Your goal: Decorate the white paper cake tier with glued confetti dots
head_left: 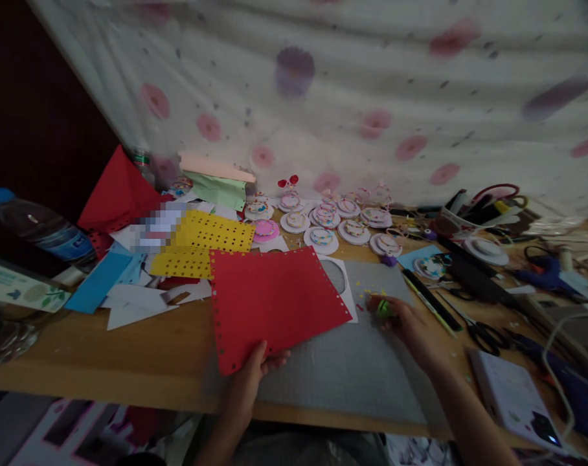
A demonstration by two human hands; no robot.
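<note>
A red sheet (274,301) with holes punched along its edges is held by its near edge, lifted slightly above the grey mat. A small green object (383,307), possibly a punch, is gripped just beside it on the mat.

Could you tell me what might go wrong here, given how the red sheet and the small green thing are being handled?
1. The left hand pinches the red sheet only at its near edge, so it could sag or crease.
2. The right hand grips a small green item; I cannot tell what it is, but it could scatter the tiny bits on the grey mat.
3. The scissors lie close to the right forearm, which might knock them.
</note>
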